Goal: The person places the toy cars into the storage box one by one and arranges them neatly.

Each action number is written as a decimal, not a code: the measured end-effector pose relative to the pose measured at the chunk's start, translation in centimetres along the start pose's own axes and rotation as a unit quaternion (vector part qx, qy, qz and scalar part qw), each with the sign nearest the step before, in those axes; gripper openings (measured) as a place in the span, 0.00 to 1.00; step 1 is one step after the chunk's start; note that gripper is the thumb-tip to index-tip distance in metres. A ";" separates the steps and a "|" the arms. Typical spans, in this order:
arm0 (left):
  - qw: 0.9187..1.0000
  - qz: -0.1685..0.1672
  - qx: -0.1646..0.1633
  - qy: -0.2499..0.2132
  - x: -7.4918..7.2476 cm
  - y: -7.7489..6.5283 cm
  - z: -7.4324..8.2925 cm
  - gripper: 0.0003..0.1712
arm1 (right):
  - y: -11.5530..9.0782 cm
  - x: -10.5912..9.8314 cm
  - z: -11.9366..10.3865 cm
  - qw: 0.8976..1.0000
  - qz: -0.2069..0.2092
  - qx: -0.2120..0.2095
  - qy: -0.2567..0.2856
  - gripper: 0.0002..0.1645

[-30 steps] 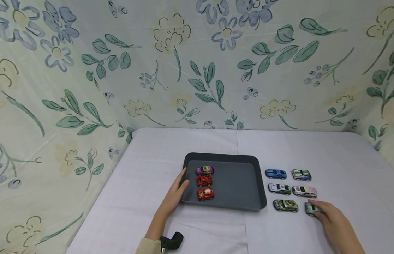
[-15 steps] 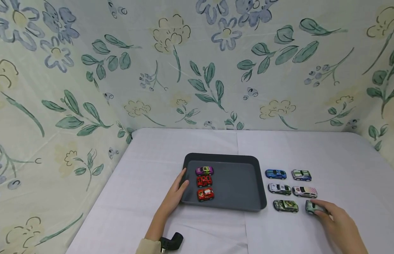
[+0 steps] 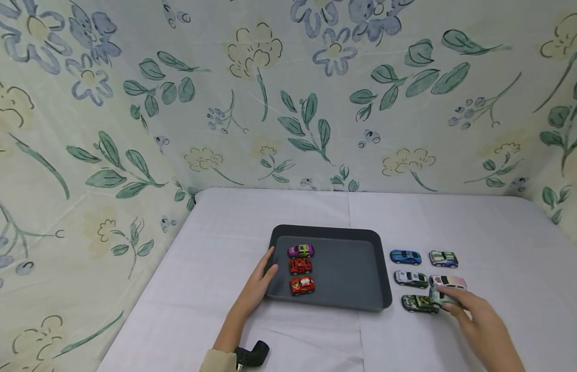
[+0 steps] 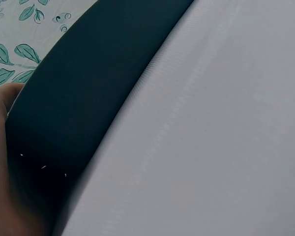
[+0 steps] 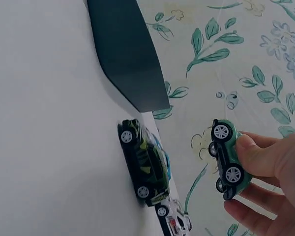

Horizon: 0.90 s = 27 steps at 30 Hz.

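Note:
My right hand [image 3: 481,319] pinches a pale green toy car [image 5: 229,158] between thumb and fingers, its wheels turned toward the right wrist camera. In the head view the car overlaps the end of a camouflage toy car [image 3: 416,304] and the near side of a white-and-pink toy car [image 3: 451,281]. My left hand [image 3: 256,287] holds the left edge of a dark grey tray [image 3: 346,302], thumb over the rim. Inside that tray, a purple toy car [image 3: 300,251], a red toy car [image 3: 300,266] and another red car [image 3: 302,285] form a column at the left.
Right of the tray, a blue toy car [image 3: 406,257], a white-and-green toy car [image 3: 443,259] and a silver-white toy car [image 3: 411,279] stand on the white-covered table [image 3: 279,206]. A flowered cloth [image 3: 251,103] hangs behind the table.
My right hand has lifted the pale green car from the table and carried it left, over beside the camouflage car. The left hand stays at the tray's edge.

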State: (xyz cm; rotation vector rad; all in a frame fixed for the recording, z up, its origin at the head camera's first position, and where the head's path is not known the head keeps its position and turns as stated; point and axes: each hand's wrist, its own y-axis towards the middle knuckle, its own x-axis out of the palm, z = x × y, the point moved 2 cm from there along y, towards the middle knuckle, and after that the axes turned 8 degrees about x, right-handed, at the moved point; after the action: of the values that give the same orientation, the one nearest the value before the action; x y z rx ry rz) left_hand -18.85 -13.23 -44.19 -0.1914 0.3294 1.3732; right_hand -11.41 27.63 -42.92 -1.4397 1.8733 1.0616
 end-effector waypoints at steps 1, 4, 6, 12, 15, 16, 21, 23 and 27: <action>1.000 0.000 0.000 0.001 0.0 0.0 0.0 0.31 | 0.0 0.0 -0.4 1.000 0.000 -0.002 0.001 0.14; 1.000 -0.001 -0.001 -0.001 0.0 0.0 0.0 0.32 | 0.0 -0.2 -1.7 1.000 -0.004 -0.004 0.004 0.14; 1.000 -0.003 0.000 -0.001 0.0 -0.1 0.0 0.32 | 0.1 -0.3 -2.7 1.000 -0.010 -0.009 0.001 0.14; 1.000 -0.003 0.004 -0.003 0.1 -0.1 0.0 0.34 | 0.8 -0.1 -5.9 0.998 0.015 -0.069 -0.003 0.20; 1.000 -0.003 0.004 -0.005 0.1 -0.1 0.0 0.34 | 0.9 0.2 -7.3 0.994 0.035 -0.102 -0.009 0.24; 1.000 -0.003 0.003 -0.005 0.1 -0.1 -0.1 0.34 | 1.0 0.4 -7.8 0.993 0.042 -0.114 -0.009 0.25; 1.000 -0.002 0.006 0.000 0.0 -0.1 0.0 0.34 | 1.3 1.7 -9.9 0.986 0.056 -0.154 -0.009 0.25; 1.000 -0.001 0.007 0.001 0.0 -0.2 0.1 0.34 | 1.5 2.4 -10.6 0.985 0.053 -0.165 -0.010 0.24; 1.000 0.000 0.009 -0.002 0.0 -0.2 0.3 0.34 | 1.9 4.1 -11.7 0.981 0.041 -0.192 -0.001 0.22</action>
State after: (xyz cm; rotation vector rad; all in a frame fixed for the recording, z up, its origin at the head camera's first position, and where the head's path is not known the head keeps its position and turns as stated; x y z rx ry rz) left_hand -18.63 -13.16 -43.94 -0.1735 0.3388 1.3707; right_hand -13.86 15.83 -39.41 -1.5750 1.8064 1.5290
